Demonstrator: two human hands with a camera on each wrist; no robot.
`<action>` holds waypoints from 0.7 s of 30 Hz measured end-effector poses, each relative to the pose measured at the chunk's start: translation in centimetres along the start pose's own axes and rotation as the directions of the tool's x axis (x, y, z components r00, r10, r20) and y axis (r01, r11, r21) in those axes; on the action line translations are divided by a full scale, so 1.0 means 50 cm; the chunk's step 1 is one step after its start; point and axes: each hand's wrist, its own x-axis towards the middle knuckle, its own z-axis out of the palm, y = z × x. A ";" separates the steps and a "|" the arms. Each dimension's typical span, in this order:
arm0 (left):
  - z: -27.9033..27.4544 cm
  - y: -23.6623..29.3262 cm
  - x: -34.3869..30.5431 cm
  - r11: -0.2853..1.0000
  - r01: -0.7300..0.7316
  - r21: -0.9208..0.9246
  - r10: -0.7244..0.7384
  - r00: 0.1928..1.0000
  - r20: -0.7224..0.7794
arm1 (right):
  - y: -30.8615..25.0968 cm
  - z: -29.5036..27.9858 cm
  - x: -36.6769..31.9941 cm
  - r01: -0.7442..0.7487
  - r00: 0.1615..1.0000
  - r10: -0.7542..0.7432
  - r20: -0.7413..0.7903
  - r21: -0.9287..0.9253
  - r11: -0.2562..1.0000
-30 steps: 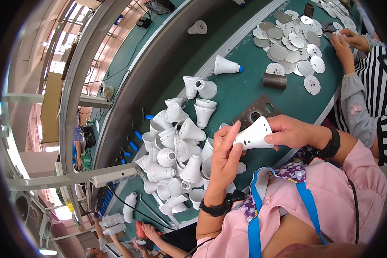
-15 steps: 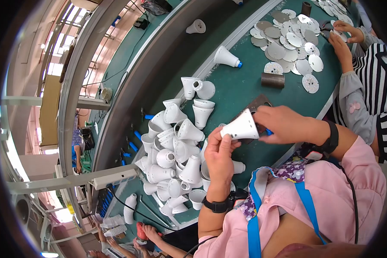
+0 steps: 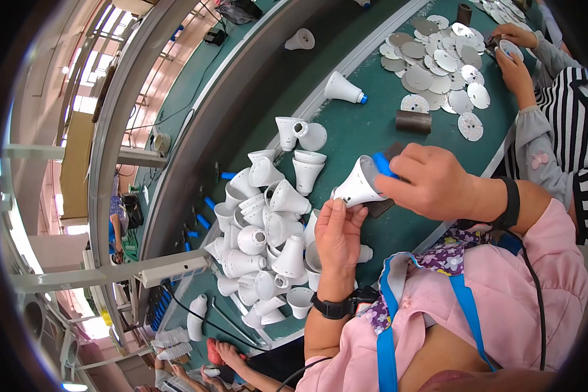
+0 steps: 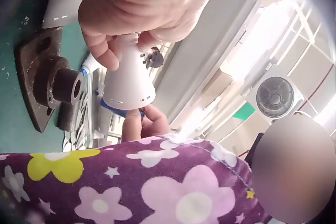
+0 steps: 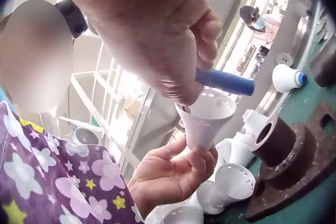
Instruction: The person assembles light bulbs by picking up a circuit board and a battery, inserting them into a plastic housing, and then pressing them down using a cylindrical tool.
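A white cone-shaped lamp housing is held by its narrow neck between the thumb and fingers of my left hand. Its wide mouth faces my right hand, which grips a blue cylindrical piece. In the right wrist view the blue cylinder lies crosswise over the open mouth of the housing, and a thin red strand shows at the rim. The left wrist view shows a row of small slots round the wide end of the housing.
A dark metal fixture with a raised tube stands beside the hands. White housings lie heaped on the green table to the left. Farther off are a metal cylinder, a pile of round metal discs and another person's hands.
My right hand has let go of the housing and now holds the blue cylinder up at its mouth. The left hand keeps the housing, whose wide end has tipped upward.
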 end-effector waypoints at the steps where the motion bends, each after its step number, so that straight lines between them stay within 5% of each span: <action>1: 0.003 -0.001 0.000 1.000 0.000 -0.017 0.000 1.000 -0.001 | 0.000 0.002 -0.001 0.001 1.000 -0.001 0.000 0.000 1.000; 4: 0.002 -0.001 0.002 0.999 0.017 -0.040 -0.017 1.000 0.002 | 0.007 0.015 -0.005 0.052 0.996 -0.038 -0.083 0.169 0.984; 9: 0.015 -0.005 0.009 0.990 0.107 -0.095 -0.103 0.994 0.043 | 0.032 0.039 -0.002 -0.125 0.991 0.135 0.018 0.514 0.849; 16: 0.062 -0.001 0.021 0.997 0.069 -0.037 -0.066 0.995 0.077 | 0.077 0.002 0.030 -0.098 0.986 0.020 0.163 0.490 0.866; 19: 0.087 -0.009 0.028 0.990 0.085 0.109 -0.092 0.994 0.064 | 0.091 -0.011 0.033 -0.078 0.980 -0.020 0.198 0.475 0.877; 21: 0.082 -0.025 0.035 0.838 -0.059 0.543 -0.045 0.983 0.176 | 0.092 -0.007 0.026 -0.060 0.977 -0.047 0.206 0.485 0.872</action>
